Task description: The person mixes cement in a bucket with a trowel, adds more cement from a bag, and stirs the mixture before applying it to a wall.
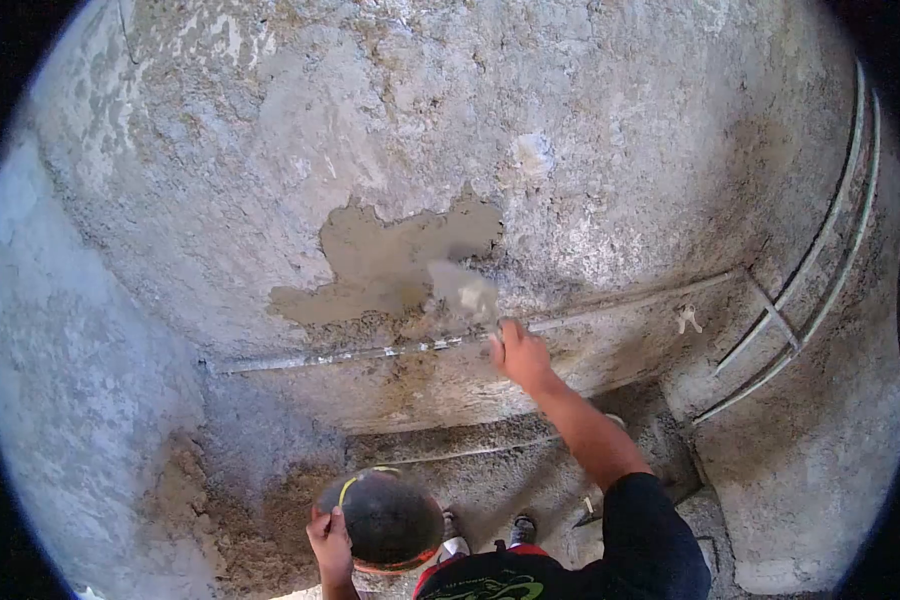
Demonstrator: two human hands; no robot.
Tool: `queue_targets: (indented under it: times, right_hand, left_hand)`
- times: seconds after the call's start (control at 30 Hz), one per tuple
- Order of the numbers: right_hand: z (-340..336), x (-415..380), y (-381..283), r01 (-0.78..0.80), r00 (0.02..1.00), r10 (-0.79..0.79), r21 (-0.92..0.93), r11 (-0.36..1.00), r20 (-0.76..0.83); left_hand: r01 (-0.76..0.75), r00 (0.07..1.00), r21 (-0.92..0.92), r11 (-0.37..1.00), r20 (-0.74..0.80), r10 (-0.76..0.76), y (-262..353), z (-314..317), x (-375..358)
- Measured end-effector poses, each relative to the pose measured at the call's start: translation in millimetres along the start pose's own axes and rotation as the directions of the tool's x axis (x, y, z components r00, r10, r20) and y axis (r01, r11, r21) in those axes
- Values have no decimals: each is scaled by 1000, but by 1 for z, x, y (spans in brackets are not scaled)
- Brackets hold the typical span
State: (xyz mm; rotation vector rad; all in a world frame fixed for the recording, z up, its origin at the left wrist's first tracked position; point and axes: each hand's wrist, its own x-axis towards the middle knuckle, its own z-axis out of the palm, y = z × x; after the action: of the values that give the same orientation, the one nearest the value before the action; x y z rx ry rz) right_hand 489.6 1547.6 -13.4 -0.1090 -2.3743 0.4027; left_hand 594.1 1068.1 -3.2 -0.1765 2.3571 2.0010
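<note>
My right hand [522, 352] is closed round the handle of a trowel [462, 288], whose blade is blurred by motion. The blade overlaps the lower right part of a patch of wet mortar [385, 255] on the rough wall [610, 170]. Low on the left, my left hand [330, 540] grips the edge of a dark, round bowl [388, 520] with a yellow strip near its upper left rim and orange-red along its lower edge. The bowl is beside my feet in this view.
A pale horizontal strip [360, 355] runs along the wall below the mortar. Two long pale pipes [832, 230] curve down the right side, joined by a short crosspiece. A bare wall [90, 330] stands at the left. My shoes [523, 527] show on the rough floor.
</note>
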Motion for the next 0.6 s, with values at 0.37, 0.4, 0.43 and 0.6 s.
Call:
queue_targets:
  times: [0.37, 0.4, 0.43, 0.6]
  right_hand:
    - [-33, 72, 25, -213, 959, 173, -168, 962, -226]
    - [-25, 63, 27, -213, 960, 173, -170, 962, -222]
    - [-12, 53, 30, -265, 949, 249, -61, 962, -196]
    - [51, -23, 47, -365, 903, 393, 176, 914, -172]
  left_hand:
    - [49, 986, -62, 997, -155, -58, 2, -13, 15]
    - [59, 985, -40, 997, -162, -65, -2, -15, 14]
    - [67, 983, -18, 998, -168, -69, -1, -16, 15]
    - [124, 979, -136, 983, -142, -143, -2, -8, 11]
